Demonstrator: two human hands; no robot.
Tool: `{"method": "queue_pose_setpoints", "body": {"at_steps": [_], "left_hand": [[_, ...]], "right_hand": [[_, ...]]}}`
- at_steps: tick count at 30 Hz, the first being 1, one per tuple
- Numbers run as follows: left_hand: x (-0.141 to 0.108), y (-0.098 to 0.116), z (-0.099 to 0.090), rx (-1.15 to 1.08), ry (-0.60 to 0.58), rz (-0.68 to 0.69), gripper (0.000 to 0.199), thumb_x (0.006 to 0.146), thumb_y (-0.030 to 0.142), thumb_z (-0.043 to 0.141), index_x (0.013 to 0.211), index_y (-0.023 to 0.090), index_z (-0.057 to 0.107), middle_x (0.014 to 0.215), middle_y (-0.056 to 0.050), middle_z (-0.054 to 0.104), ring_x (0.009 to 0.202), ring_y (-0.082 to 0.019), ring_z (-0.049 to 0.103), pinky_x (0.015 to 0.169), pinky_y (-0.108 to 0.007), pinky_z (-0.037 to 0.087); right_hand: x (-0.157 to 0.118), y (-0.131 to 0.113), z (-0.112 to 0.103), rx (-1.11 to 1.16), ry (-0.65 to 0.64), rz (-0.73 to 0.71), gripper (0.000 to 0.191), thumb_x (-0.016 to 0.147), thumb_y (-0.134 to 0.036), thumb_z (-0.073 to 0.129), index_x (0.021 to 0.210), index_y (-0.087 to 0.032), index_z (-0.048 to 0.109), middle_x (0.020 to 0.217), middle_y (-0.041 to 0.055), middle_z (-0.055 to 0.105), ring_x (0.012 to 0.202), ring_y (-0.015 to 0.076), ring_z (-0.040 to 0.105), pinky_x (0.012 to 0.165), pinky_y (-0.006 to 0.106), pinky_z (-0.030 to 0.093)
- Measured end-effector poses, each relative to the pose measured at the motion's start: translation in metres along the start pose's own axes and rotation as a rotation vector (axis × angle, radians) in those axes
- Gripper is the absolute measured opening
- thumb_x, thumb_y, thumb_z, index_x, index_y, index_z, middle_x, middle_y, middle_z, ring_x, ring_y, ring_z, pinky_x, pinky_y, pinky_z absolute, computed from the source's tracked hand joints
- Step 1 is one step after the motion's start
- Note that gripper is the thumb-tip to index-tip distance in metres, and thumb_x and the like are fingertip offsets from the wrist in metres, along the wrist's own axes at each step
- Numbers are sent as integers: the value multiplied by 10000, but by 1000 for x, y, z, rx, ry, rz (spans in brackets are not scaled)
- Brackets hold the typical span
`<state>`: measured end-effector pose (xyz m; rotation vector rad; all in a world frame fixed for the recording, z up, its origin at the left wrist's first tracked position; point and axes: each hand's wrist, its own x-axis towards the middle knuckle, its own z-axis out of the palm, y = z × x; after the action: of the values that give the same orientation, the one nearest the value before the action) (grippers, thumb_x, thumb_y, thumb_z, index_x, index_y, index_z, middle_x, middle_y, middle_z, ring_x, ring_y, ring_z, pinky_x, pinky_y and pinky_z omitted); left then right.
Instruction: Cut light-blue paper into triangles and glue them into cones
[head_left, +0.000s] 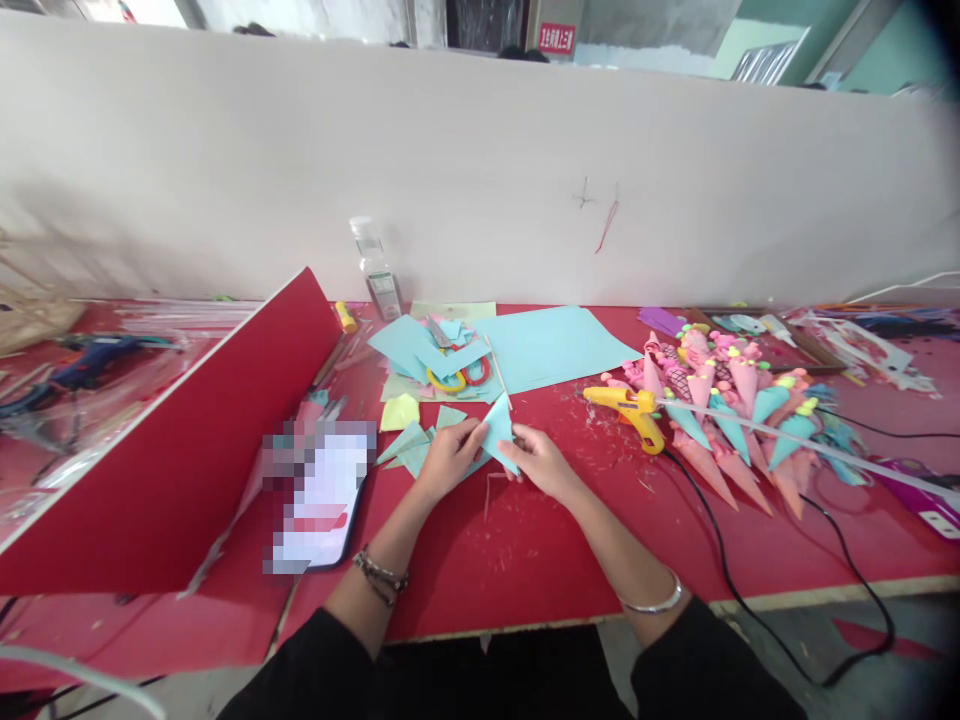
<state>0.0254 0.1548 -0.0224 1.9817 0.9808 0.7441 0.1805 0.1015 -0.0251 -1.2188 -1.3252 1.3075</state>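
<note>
Between my two hands is a small piece of light blue paper (pixel 497 430), folded or rolled to a point at the top. My left hand (pixel 454 452) pinches its left edge, and my right hand (pixel 541 460) grips the right edge, some fingers hidden behind it. A thin white stick (pixel 497 368) slants up from the paper's tip; I cannot tell whether they touch. Beside my left hand lie several cut blue paper pieces (pixel 411 447). Beyond my hands are scissors with yellow and red handles (pixel 448 380) on paper scraps, and a large blue sheet (pixel 559 345).
A yellow glue gun (pixel 628 408) with a black cord lies right, by a pile of pink and blue paper cones (pixel 739 400). A phone (pixel 322 505) lies left, near a red upright divider (pixel 187 440). A clear bottle (pixel 376 275) stands against the white partition (pixel 465 170).
</note>
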Motion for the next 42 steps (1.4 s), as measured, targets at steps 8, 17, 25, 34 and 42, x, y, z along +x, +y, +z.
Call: {"method": "queue_pose_setpoints", "body": {"at_steps": [8,17,25,34,42], "left_hand": [[-2,0,-2,-11,100,-34,444,881,414,326,566,161,510,429,44,423,423,-95,419,489,-211,331],[-2,3,-1,-26,144,-1,433,871,399,358,546,155,510,451,42,440,436,-83,417,495,-199,326],[-2,5,0,-38,114,-10,414,841,405,408,549,145,543,465,34,494,423,-77,413,465,-194,324],[-3,0,3,-81,12,-36,372,805,423,487,560,144,517,420,37,520,389,-74,434,438,-184,333],[-3,-6,2,-131,-4,-54,401,834,436,436,545,159,451,368,64,432,341,-56,362,391,-171,295]], "right_hand": [[-2,-3,0,-36,-33,-56,181,790,-313,516,854,-154,574,514,-44,529,449,81,462,461,201,374],[1,-2,0,18,-31,-59,202,778,-360,515,837,-168,539,495,-62,488,449,83,456,453,199,372],[0,-5,-3,-28,-2,-31,226,827,-357,447,739,-164,526,466,-51,523,387,65,426,412,181,334],[1,2,-4,-96,-38,-34,303,844,-387,430,714,-144,555,431,-40,533,348,69,431,385,184,322],[2,4,-2,-71,-95,-35,331,834,-435,431,765,-142,567,502,-18,568,417,84,488,439,199,390]]}}
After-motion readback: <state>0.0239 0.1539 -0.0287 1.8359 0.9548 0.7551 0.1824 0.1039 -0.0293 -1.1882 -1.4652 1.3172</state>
